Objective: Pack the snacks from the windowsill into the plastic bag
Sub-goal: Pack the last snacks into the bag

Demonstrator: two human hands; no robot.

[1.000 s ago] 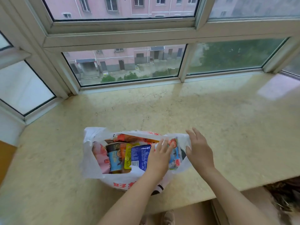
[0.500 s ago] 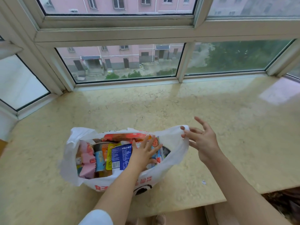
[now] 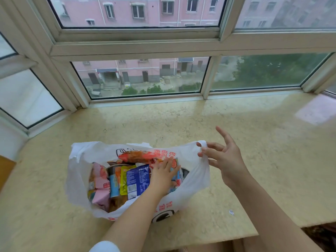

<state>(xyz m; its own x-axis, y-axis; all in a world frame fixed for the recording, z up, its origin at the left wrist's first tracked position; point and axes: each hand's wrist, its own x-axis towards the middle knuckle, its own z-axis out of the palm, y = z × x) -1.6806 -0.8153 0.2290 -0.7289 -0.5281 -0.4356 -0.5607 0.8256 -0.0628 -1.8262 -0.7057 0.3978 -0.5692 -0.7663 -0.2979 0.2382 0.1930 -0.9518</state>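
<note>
Head view, looking down over a marble windowsill (image 3: 236, 124) backed by a white window frame (image 3: 138, 46). We order the elements from largest to smallest. No loose snacks lie on the visible stone, so we judge the packing nearly done and the step in hand to be settling the contents and gathering the bag's mouth.

The plastic bag (image 3: 192, 190), white with red print, lies on its side near the front edge of the sill, its mouth open toward us and to the left. Inside we see the snacks (image 3: 116, 180): a blue packet (image 3: 137, 179) with a barcode, a red-orange packet (image 3: 140, 155) along the far side, pink wrappers at the left, and a yellow sachet beside what looks like a can.

The right hand (image 3: 227, 160) holds the bag's right handle loop, which is caught between thumb and one finger; its other fingers (image 3: 222, 135) are spread and straight. The left hand (image 3: 162, 176) rests flat on the packets inside the bag, its fingers straight and close together, pressing and gripping nothing.

The next move, in our judgement, calls for withdrawing the left hand and finding the opposite handle, so that the mouth closes without spilling packets.

A small white scrap (image 3: 231, 212) lies on the stone to the right of the bag.

Hidden or unclear: the bag's lower layers, the printing on the labels, the left handle among crumpled film, and the sill beyond both frame edges.
</note>
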